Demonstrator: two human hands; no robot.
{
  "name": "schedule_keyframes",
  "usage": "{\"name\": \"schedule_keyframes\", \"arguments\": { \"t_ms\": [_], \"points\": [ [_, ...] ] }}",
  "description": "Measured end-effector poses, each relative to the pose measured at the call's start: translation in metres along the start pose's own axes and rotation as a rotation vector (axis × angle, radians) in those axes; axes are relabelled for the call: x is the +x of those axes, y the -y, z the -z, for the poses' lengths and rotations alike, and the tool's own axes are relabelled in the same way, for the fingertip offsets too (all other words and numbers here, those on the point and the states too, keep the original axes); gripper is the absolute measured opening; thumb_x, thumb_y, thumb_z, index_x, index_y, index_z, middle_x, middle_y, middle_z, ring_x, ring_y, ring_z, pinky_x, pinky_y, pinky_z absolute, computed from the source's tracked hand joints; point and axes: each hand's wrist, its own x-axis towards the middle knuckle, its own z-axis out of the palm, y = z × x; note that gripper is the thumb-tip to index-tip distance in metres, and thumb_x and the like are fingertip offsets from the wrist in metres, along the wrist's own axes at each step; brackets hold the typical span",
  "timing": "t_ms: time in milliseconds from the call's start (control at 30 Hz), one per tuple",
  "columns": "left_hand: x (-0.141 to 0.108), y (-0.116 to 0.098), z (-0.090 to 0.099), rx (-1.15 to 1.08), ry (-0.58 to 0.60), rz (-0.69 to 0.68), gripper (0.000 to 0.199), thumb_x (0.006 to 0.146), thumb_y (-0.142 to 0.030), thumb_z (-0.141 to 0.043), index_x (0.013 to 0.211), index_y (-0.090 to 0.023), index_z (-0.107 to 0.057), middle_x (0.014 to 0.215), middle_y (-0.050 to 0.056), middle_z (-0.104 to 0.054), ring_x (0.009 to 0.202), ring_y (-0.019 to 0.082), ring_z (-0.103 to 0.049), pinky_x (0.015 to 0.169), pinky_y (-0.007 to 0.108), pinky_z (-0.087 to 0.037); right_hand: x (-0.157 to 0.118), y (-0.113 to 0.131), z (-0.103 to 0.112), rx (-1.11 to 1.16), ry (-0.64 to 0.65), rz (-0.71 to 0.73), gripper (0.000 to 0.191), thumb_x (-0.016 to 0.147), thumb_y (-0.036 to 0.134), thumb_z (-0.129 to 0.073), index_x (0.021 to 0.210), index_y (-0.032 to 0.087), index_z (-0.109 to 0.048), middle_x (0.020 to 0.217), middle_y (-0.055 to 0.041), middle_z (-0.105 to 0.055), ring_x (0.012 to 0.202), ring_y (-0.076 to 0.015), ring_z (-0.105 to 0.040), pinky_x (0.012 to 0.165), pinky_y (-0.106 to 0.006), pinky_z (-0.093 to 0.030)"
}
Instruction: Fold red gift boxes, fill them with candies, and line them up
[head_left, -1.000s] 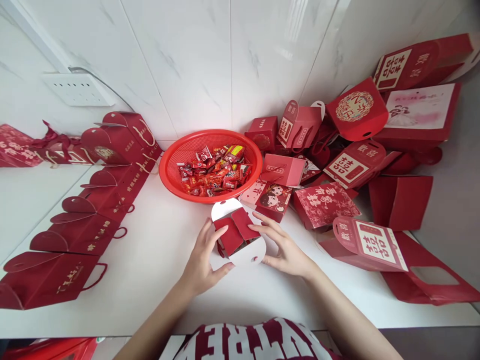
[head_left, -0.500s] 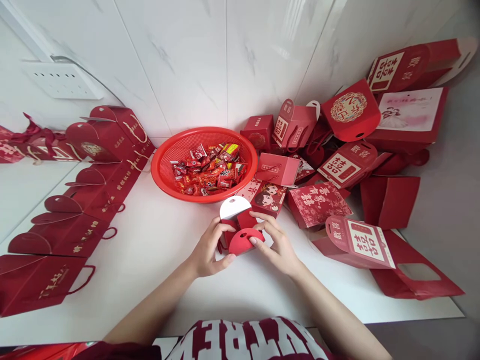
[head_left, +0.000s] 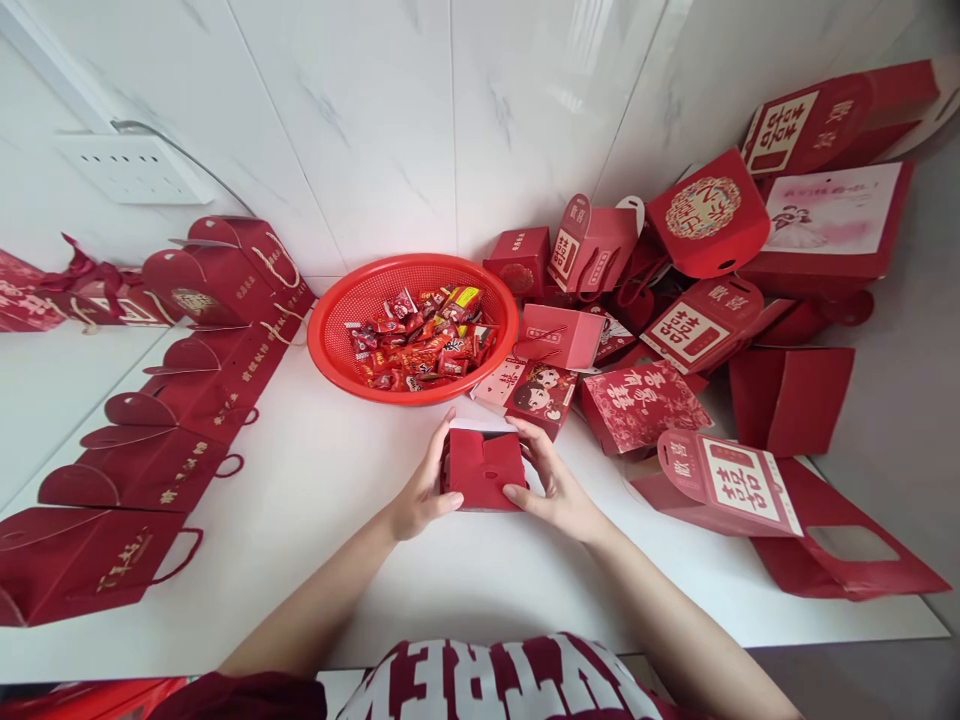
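A small red gift box stands on the white tabletop in front of me, its top flaps folded flat over the opening. My left hand grips its left side, thumb on the near left corner and fingers along the far side. On the right side my right hand holds it the same way, thumb at the near right corner. Just beyond the box is a red plastic basket with wrapped candies inside. A box printed with cartoon figures lies close to my right fingertips.
Several dark red boxes with cord handles line the left. Many red boxes and bags are heaped at right, among them a pink-red box and a flower-patterned box. A tiled wall closes off the back; a socket panel is on it.
The rounded flaps that stood apart, one showing its white inside, now lie folded down across the box. Both hands have shifted to its sides. The view has shifted slightly.
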Motion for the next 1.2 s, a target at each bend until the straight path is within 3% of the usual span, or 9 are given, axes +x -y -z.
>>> {"name": "schedule_keyframes", "arguments": {
  "t_ms": [200, 367, 533, 667, 767, 867, 1000, 1100, 1200],
  "points": [
    [-0.001, 0.004, 0.003, 0.057, 0.015, -0.027, 0.090, 0.088, -0.040, -0.062, 0.159, -0.036, -0.006, 0.163, 0.008, -0.017, 0.149, 0.036, -0.022, 0.119, 0.054, -0.027, -0.003, 0.009, 0.012, -0.226, 0.097, 0.038, 0.036, 0.090, 0.037, -0.068, 0.124, 0.028, -0.059, 0.148, -0.0087, -0.041, 0.142, -0.0254, -0.036, 0.117, -0.043, -0.031],
    [0.001, 0.005, 0.010, 0.407, -0.022, -0.155, 0.064, 0.092, -0.050, -0.051, 0.152, -0.030, -0.038, 0.164, 0.006, -0.015, 0.151, 0.037, -0.011, 0.123, 0.056, -0.014, -0.001, 0.008, 0.013, -0.288, 0.061, 0.050, 0.032, 0.091, 0.042, -0.066, 0.119, 0.026, -0.059, 0.136, -0.0096, -0.050, 0.134, -0.0254, -0.046, 0.114, -0.042, -0.035],
    [0.003, 0.001, 0.016, 0.598, -0.050, -0.201, 0.052, 0.096, -0.048, -0.040, 0.142, -0.025, -0.052, 0.158, 0.010, -0.030, 0.148, 0.034, -0.026, 0.121, 0.055, -0.023, 0.000, 0.008, 0.015, -0.338, 0.097, 0.056, 0.042, 0.088, 0.043, -0.069, 0.124, 0.027, -0.056, 0.130, -0.0083, -0.053, 0.127, -0.0255, -0.049, 0.110, -0.041, -0.039],
    [-0.004, -0.018, 0.007, 0.868, -0.187, -0.201, 0.043, 0.101, -0.031, -0.036, 0.138, -0.026, -0.058, 0.157, 0.008, -0.035, 0.143, 0.029, -0.039, 0.118, 0.046, -0.034, -0.003, 0.012, 0.007, -0.376, 0.074, 0.049, 0.037, 0.091, 0.042, -0.066, 0.124, 0.027, -0.056, 0.129, -0.0085, -0.053, 0.127, -0.0252, -0.049, 0.110, -0.042, -0.040],
    [-0.016, -0.038, -0.012, 1.254, -0.318, -0.258, 0.041, 0.099, -0.021, -0.043, 0.135, -0.029, -0.060, 0.150, 0.006, -0.048, 0.139, 0.026, -0.044, 0.114, 0.044, -0.039, -0.009, 0.012, -0.008, -0.420, -0.003, 0.050, 0.039, 0.091, 0.043, -0.066, 0.124, 0.027, -0.056, 0.132, -0.0094, -0.052, 0.129, -0.0262, -0.048, 0.110, -0.044, -0.041],
    [-0.029, -0.049, -0.034, 1.526, -0.294, -0.207, 0.044, 0.097, -0.032, -0.052, 0.140, -0.023, -0.056, 0.152, 0.009, -0.047, 0.142, 0.030, -0.039, 0.115, 0.049, -0.036, -0.015, 0.009, -0.025, -0.494, -0.064, 0.061, 0.040, 0.092, 0.043, -0.065, 0.129, 0.029, -0.055, 0.139, -0.0098, -0.047, 0.134, -0.0268, -0.044, 0.112, -0.044, -0.040],
    [-0.043, -0.050, -0.046, 1.615, -0.189, -0.014, 0.073, 0.095, -0.048, -0.052, 0.155, -0.013, -0.032, 0.162, 0.015, -0.026, 0.149, 0.036, -0.024, 0.117, 0.055, -0.032, -0.021, 0.008, -0.039, -0.569, 0.011, 0.111, 0.041, 0.099, 0.035, -0.053, 0.140, 0.033, -0.051, 0.147, -0.0088, -0.040, 0.136, -0.0247, -0.044, 0.112, -0.043, -0.042],
    [-0.050, -0.052, -0.040, 1.606, -0.187, 0.032, 0.067, 0.096, -0.042, -0.053, 0.156, -0.023, -0.030, 0.166, 0.011, -0.016, 0.151, 0.037, -0.018, 0.116, 0.054, -0.033, -0.023, 0.011, -0.040, -0.563, 0.102, 0.138, 0.043, 0.100, 0.030, -0.049, 0.143, 0.033, -0.048, 0.149, -0.0084, -0.040, 0.138, -0.0235, -0.043, 0.113, -0.041, -0.042],
    [-0.056, -0.057, -0.031, 1.569, -0.218, 0.066, 0.062, 0.095, -0.043, -0.055, 0.153, -0.033, -0.036, 0.165, 0.009, -0.017, 0.146, 0.037, -0.028, 0.112, 0.053, -0.038, -0.023, 0.015, -0.041, -0.556, 0.195, 0.154, 0.048, 0.099, 0.031, -0.051, 0.147, 0.032, -0.045, 0.155, -0.0080, -0.036, 0.141, -0.0248, -0.040, 0.114, -0.042, -0.041]
  ]
}}
